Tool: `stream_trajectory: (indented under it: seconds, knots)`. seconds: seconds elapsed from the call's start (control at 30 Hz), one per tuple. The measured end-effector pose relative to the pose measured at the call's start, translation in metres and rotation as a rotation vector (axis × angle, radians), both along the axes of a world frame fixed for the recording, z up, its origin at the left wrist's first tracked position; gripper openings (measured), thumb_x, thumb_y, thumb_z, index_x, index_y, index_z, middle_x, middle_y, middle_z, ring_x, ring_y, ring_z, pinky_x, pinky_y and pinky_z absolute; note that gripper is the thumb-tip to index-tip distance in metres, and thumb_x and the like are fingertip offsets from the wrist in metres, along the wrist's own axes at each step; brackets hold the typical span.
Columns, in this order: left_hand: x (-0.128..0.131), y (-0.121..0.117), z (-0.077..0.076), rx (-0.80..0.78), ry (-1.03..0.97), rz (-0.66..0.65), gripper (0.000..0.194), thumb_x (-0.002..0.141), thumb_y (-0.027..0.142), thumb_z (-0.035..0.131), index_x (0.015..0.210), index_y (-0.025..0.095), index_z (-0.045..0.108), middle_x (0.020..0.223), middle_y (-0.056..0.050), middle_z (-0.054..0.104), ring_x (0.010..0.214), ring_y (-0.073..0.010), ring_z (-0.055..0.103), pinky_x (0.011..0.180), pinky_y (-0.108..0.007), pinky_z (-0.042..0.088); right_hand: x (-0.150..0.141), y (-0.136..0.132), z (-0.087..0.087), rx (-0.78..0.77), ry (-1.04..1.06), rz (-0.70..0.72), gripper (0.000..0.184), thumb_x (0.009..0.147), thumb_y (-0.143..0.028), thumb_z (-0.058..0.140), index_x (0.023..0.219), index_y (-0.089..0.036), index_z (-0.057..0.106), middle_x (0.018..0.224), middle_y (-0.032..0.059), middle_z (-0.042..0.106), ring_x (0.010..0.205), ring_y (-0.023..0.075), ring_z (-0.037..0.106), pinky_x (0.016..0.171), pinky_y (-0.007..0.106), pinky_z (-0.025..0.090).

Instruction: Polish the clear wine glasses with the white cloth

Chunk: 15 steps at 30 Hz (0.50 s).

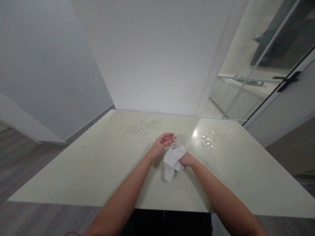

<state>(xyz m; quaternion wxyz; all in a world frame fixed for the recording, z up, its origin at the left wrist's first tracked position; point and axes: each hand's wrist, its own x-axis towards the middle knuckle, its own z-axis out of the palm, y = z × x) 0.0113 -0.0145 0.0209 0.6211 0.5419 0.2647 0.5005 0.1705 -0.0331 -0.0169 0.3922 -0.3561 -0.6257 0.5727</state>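
Note:
Near the middle of the pale table (103, 170), my left hand (163, 141) has its fingers curled round a small clear glass (174, 145). A white cloth (173, 159) hangs from my right hand (186, 159) and drapes down toward the tabletop. The cloth meets the near end of the glass, and it hides most of my right fingers. The glass is see-through, so its exact shape is hard to make out.
Several clear glasses (139, 124) stand in a cluster at the back left of the table. Another group of clear glasses (210, 137) is at the right. A white wall (157, 59) rises behind the table, and a door with a black handle (289, 81) is at far right.

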Motion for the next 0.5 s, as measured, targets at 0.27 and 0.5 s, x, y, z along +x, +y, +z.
stream_trajectory:
  seconds: [0.27,0.5]
  knots:
    - [0.000,0.003,-0.004,-0.010,0.050,0.057,0.039,0.070,0.038,0.074,0.101,0.015,0.064,0.092,-0.008,0.069,0.081,-0.0164,0.063,0.077,-0.030,0.045,0.006,-0.003,0.005,-0.104,0.043,-0.026,0.025,0.070,-0.041,0.066,0.072,-0.016,0.065,0.066,0.0020,0.064,0.067,0.0156,0.058,0.065,0.029,0.049]
    - [0.001,0.000,-0.001,0.005,0.005,0.001,0.050,0.066,0.037,0.077,0.109,0.016,0.063,0.107,-0.012,0.066,0.089,-0.0193,0.063,0.079,-0.030,0.045,-0.003,-0.003,0.013,0.101,-0.023,-0.081,0.018,0.070,-0.035,0.067,0.073,-0.017,0.065,0.070,0.0011,0.065,0.068,0.0146,0.056,0.067,0.027,0.048]
